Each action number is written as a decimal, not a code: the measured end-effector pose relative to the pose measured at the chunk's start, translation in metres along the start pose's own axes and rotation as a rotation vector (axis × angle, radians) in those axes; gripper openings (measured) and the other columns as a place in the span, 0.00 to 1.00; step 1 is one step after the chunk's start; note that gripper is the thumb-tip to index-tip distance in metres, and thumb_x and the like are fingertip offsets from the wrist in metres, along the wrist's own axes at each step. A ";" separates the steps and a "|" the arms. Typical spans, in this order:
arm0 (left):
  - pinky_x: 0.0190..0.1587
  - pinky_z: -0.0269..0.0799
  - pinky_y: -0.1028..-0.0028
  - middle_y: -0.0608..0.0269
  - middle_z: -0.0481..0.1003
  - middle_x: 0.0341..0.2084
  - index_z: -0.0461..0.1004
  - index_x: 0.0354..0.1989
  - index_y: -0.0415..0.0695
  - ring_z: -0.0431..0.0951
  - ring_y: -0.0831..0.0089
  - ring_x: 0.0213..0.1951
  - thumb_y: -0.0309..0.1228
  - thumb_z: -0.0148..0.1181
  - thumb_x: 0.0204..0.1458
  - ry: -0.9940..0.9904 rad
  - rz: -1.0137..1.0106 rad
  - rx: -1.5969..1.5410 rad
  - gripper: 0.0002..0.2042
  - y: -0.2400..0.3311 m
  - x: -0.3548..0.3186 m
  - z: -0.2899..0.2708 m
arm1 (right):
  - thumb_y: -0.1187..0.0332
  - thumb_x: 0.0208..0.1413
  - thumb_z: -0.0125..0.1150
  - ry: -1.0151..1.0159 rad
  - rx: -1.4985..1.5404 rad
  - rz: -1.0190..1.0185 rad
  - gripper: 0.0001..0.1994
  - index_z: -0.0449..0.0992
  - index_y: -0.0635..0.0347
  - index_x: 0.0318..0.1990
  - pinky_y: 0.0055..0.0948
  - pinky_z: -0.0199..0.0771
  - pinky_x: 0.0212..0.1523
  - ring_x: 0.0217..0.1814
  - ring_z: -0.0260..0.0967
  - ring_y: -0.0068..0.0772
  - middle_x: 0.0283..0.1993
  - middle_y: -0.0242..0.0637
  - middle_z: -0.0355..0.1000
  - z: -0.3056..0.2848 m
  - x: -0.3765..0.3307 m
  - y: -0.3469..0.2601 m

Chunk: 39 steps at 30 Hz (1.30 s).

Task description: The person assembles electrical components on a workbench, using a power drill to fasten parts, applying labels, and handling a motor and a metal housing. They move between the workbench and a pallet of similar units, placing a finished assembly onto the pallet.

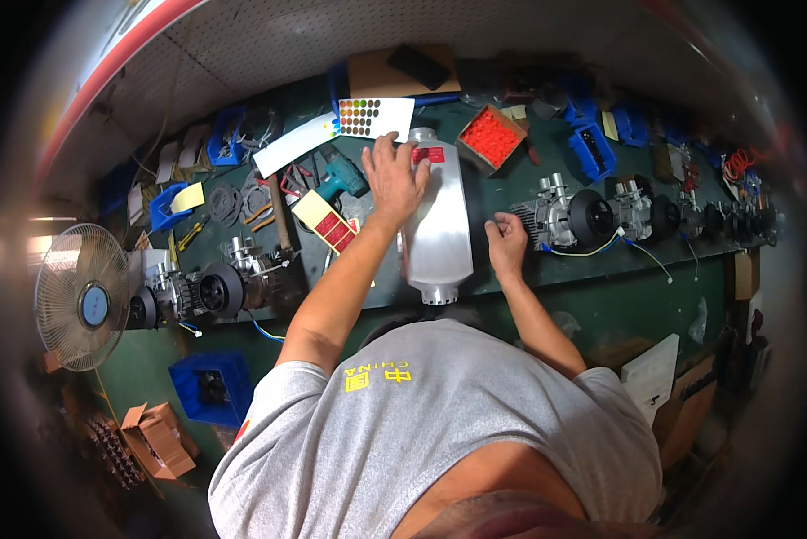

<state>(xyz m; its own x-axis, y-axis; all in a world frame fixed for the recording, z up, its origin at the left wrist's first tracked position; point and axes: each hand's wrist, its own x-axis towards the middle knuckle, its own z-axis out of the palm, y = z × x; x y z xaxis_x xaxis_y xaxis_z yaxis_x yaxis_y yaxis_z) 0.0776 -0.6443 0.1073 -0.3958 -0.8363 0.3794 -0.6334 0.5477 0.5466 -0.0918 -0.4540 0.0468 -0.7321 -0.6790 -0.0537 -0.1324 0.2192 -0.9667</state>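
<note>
A smooth silver metal housing (441,229) lies lengthwise in front of me, its round toothed end facing my body. Near its far end sits a small red label (429,154). My left hand (394,182) is over the housing's far left edge, open, fingers spread, fingertips next to the label; whether they press on it I cannot tell. My right hand (508,241) is just right of the housing and apart from it, fingers curled in toward the thumb; anything in them is hidden. A yellow-backed sheet of red labels (325,221) lies left of the housing.
Heater motor assemblies (561,216) line the bench at right; more motor assemblies (233,280) stand at left beside a fan (93,305). Beyond lie a teal drill (339,176), a sheet of coloured round stickers (376,119), a box of red caps (492,139) and blue bins (592,153).
</note>
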 end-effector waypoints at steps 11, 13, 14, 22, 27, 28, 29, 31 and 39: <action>0.67 0.44 0.38 0.45 0.63 0.60 0.77 0.53 0.47 0.59 0.49 0.66 0.41 0.60 0.56 -0.039 0.131 -0.015 0.18 0.013 0.016 0.001 | 0.75 0.56 0.64 -0.045 -0.093 0.142 0.13 0.73 0.69 0.48 0.19 0.68 0.34 0.33 0.68 0.17 0.32 0.31 0.73 -0.029 -0.064 -0.001; 0.66 0.47 0.41 0.46 0.64 0.58 0.76 0.52 0.45 0.62 0.49 0.63 0.40 0.60 0.55 0.130 0.082 -0.148 0.19 0.019 0.009 -0.023 | 0.74 0.56 0.64 -0.104 -0.081 0.161 0.13 0.73 0.68 0.48 0.18 0.68 0.31 0.31 0.68 0.17 0.32 0.30 0.73 -0.033 -0.078 0.005; 0.65 0.53 0.48 0.46 0.67 0.56 0.75 0.52 0.43 0.65 0.49 0.61 0.37 0.61 0.55 0.194 0.076 -0.162 0.18 0.015 0.001 -0.034 | 0.73 0.56 0.64 -0.147 -0.089 0.244 0.14 0.74 0.67 0.48 0.19 0.67 0.29 0.30 0.68 0.17 0.32 0.30 0.73 -0.037 -0.082 0.007; 0.44 0.75 0.62 0.45 0.78 0.36 0.73 0.50 0.35 0.81 0.53 0.39 0.27 0.59 0.58 -0.039 -0.387 -0.413 0.13 -0.045 -0.205 -0.067 | 0.68 0.56 0.64 -0.536 -0.108 0.571 0.12 0.75 0.62 0.46 0.20 0.67 0.23 0.25 0.68 0.19 0.31 0.31 0.74 -0.048 -0.091 0.046; 0.39 0.76 0.63 0.47 0.79 0.31 0.76 0.44 0.37 0.82 0.55 0.33 0.29 0.60 0.56 -0.121 -0.702 -0.257 0.11 -0.048 -0.355 -0.073 | 0.67 0.56 0.64 -0.706 -0.139 0.592 0.13 0.76 0.61 0.48 0.21 0.69 0.24 0.27 0.69 0.20 0.32 0.31 0.75 -0.065 -0.078 0.060; 0.39 0.76 0.63 0.47 0.80 0.30 0.76 0.43 0.38 0.82 0.55 0.33 0.29 0.60 0.56 -0.122 -0.725 -0.238 0.10 -0.046 -0.380 -0.072 | 0.69 0.57 0.64 -0.718 -0.134 0.574 0.12 0.76 0.62 0.47 0.19 0.68 0.23 0.27 0.69 0.18 0.31 0.30 0.74 -0.069 -0.075 0.061; 0.39 0.76 0.63 0.47 0.80 0.30 0.76 0.42 0.38 0.82 0.56 0.34 0.30 0.60 0.55 -0.158 -0.776 -0.214 0.10 -0.041 -0.399 -0.072 | 0.69 0.57 0.63 -0.718 -0.128 0.577 0.12 0.76 0.62 0.47 0.19 0.68 0.23 0.27 0.69 0.18 0.31 0.30 0.74 -0.076 -0.072 0.068; 0.42 0.76 0.61 0.46 0.80 0.32 0.77 0.40 0.38 0.82 0.52 0.37 0.32 0.62 0.52 -0.295 -0.838 -0.174 0.11 -0.044 -0.439 -0.068 | 0.70 0.57 0.62 -0.714 -0.139 0.583 0.11 0.76 0.61 0.46 0.19 0.68 0.22 0.27 0.69 0.18 0.31 0.30 0.74 -0.088 -0.067 0.082; 0.48 0.75 0.57 0.45 0.79 0.38 0.76 0.42 0.38 0.79 0.47 0.44 0.32 0.62 0.52 -0.308 -0.780 -0.050 0.13 -0.013 -0.406 -0.054 | 0.70 0.56 0.61 -0.686 -0.252 0.611 0.09 0.76 0.61 0.43 0.20 0.69 0.21 0.25 0.69 0.19 0.30 0.31 0.74 -0.151 -0.062 0.114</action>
<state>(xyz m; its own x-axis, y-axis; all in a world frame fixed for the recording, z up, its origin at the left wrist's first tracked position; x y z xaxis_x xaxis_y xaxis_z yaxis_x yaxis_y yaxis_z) 0.2823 -0.3100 -0.0134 -0.0249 -0.9408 -0.3381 -0.7733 -0.1962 0.6029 -0.1626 -0.2810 -0.0227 -0.1817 -0.6427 -0.7442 -0.0557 0.7624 -0.6448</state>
